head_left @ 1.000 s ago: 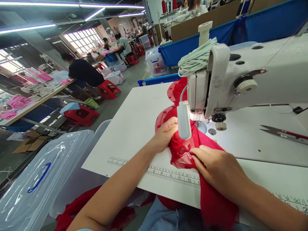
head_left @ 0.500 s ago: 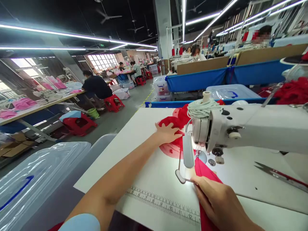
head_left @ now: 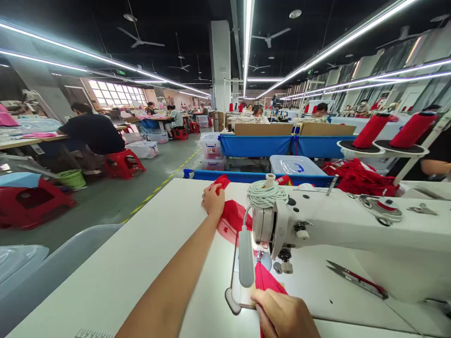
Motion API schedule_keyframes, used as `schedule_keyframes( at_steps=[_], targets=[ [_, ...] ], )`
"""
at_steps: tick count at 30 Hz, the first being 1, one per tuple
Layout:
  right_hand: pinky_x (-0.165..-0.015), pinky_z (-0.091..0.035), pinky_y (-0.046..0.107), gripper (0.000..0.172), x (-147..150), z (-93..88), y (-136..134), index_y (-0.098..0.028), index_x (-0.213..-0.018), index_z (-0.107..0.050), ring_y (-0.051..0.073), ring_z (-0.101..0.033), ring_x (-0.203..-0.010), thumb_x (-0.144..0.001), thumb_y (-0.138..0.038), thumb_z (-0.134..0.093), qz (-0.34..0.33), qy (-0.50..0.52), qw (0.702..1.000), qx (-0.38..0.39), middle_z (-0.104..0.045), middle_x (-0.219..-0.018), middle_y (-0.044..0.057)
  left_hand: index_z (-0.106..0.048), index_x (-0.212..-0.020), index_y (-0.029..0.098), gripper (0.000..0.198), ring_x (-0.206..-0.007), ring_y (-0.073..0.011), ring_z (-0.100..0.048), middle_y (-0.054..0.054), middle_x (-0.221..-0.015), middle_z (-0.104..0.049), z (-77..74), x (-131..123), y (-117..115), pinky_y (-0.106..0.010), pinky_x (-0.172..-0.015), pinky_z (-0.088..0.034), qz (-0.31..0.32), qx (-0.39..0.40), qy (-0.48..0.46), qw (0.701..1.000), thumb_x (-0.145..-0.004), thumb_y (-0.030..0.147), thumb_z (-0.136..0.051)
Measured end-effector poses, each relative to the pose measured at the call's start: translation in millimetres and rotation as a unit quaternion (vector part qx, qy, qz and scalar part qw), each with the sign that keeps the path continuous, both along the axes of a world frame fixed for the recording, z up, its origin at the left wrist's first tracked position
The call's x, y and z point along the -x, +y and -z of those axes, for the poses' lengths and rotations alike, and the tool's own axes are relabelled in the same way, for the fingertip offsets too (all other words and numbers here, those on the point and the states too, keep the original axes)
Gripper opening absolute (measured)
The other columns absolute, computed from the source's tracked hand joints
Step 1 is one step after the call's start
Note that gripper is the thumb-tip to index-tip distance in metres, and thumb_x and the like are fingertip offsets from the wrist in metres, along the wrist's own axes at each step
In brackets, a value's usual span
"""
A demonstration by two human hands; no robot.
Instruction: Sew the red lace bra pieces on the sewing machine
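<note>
Gripping red fabric [head_left: 234,217] beyond the machine [head_left: 338,225], left hand [head_left: 213,199]; right hand [head_left: 282,312] pinches its near end; seam apparently mid-run.

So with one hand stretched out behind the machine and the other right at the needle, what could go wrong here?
The right hand pinches the red fabric just in front of the needle area, so the fingers could get caught. The left hand pulls far back; the lace might stretch or skew. The thread snips lie open-bladed near the sewing machine.
</note>
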State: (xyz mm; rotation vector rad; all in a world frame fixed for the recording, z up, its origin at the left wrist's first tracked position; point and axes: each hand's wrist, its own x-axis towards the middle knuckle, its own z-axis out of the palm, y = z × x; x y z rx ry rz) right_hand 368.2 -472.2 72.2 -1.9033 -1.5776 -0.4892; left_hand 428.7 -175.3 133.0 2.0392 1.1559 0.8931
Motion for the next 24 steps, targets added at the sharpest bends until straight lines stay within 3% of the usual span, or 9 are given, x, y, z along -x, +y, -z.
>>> schedule_keyframes(
  at_steps=[5,8,10,12,14,17,19,21,24],
  targets=[
    [-0.052,-0.042,0.024,0.026,-2.0,-29.9,-11.9,-0.02,-0.095,-0.061,0.014,-0.059,-0.055,-0.093,-0.013,-0.036,-0.026,0.039,0.997,0.061,-0.064,-0.067,0.0,-0.059,-0.118,0.015,0.031,-0.099,-0.0209,-0.063,-0.009,-0.117,-0.061,-7.5,6.4,4.0,-0.04,-0.084,-0.055,0.094,0.05,-0.068,0.992,-0.095,0.035,-0.059],
    [-0.055,-0.043,0.026,0.025,-10.1,-43.4,-20.7,-0.021,-0.096,-0.063,0.015,-0.064,-0.061,-0.095,-0.019,-0.037,0.045,0.093,0.993,0.055,-0.071,-0.077,0.001,-0.059,-0.117,0.014,0.029,-0.101,-0.0213,-0.062,-0.009,-0.118,-0.061,-14.8,30.3,-0.2,-0.041,-0.086,-0.054,0.135,0.047,-0.055,0.988,-0.095,0.032,-0.059],
    [-0.06,-0.045,0.026,0.024,-18.9,-48.6,-25.9,-0.022,-0.098,-0.063,0.015,-0.066,-0.069,-0.096,-0.024,-0.039,0.112,0.15,0.98,0.073,-0.073,-0.087,0.001,-0.059,-0.116,0.015,0.023,-0.108,-0.0212,-0.059,-0.009,-0.122,-0.059,-19.8,58.3,-12.3,-0.04,-0.092,-0.05,0.164,0.026,-0.04,0.985,-0.093,0.02,-0.055],
    [-0.056,-0.043,0.027,0.022,-28.2,-54.2,-32.1,-0.023,-0.091,-0.063,0.015,-0.063,-0.062,-0.094,-0.028,-0.042,0.165,0.199,0.96,0.105,-0.072,-0.08,-0.001,-0.062,-0.11,0.018,0.027,-0.107,-0.0189,-0.058,-0.007,-0.119,-0.061,-23.2,94.4,-36.0,-0.036,-0.093,-0.047,0.217,0.01,-0.017,0.976,-0.089,0.009,-0.049],
    [-0.053,-0.041,0.027,0.021,-35.1,-61.6,-40.8,-0.024,-0.085,-0.061,0.015,-0.059,-0.058,-0.092,-0.03,-0.042,0.21,0.218,0.943,0.138,-0.068,-0.071,-0.001,-0.065,-0.099,0.021,0.023,-0.095,-0.0189,-0.061,-0.004,-0.103,-0.066,-23.3,134.4,-69.4,-0.034,-0.086,-0.049,0.3,0.006,0.019,0.954,-0.084,0.011,-0.051],
    [-0.045,-0.035,0.027,0.025,-35.2,-70.1,-58.9,-0.023,-0.068,-0.053,0.016,-0.054,-0.053,-0.089,-0.033,-0.043,0.25,0.196,0.926,0.202,-0.062,-0.066,0.002,-0.067,-0.09,0.022,0.016,-0.086,-0.0207,-0.062,-0.002,-0.089,-0.067,-16.6,188.9,-124.3,-0.035,-0.081,-0.05,0.425,-0.002,0.072,0.903,-0.08,0.015,-0.056],
    [-0.041,-0.03,0.026,0.032,-27.0,-69.5,-70.6,-0.023,-0.061,-0.047,0.016,-0.052,-0.049,-0.087,-0.042,-0.044,0.26,0.19,0.915,0.244,-0.06,-0.065,0.002,-0.064,-0.1,0.021,0.022,-0.094,-0.0228,-0.061,-0.007,-0.1,-0.067,-10.6,212.9,-155.9,-0.038,-0.086,-0.049,0.499,-0.071,0.122,0.855,-0.088,0.018,-0.046],
    [-0.041,-0.031,0.026,0.034,-14.6,-63.9,-78.8,-0.024,-0.065,-0.05,0.017,-0.055,-0.052,-0.086,-0.05,-0.045,0.257,0.192,0.912,0.255,-0.061,-0.07,0.003,-0.061,-0.106,0.019,0.027,-0.096,-0.023,-0.06,-0.009,-0.103,-0.065,-6.2,222.1,-179.7,-0.038,-0.087,-0.049,0.518,-0.108,0.154,0.835,-0.093,0.017,-0.037],
    [-0.044,-0.037,0.026,0.029,4.2,-53.1,-82.5,-0.024,-0.072,-0.053,0.019,-0.061,-0.062,-0.085,-0.049,-0.043,0.238,0.196,0.926,0.216,-0.064,-0.08,0.003,-0.057,-0.112,0.018,0.027,-0.095,-0.0235,-0.06,-0.009,-0.103,-0.064,-4.7,209.7,-199.1,-0.038,-0.085,-0.049,0.464,-0.112,0.211,0.853,-0.093,0.015,-0.038]
  ],
)
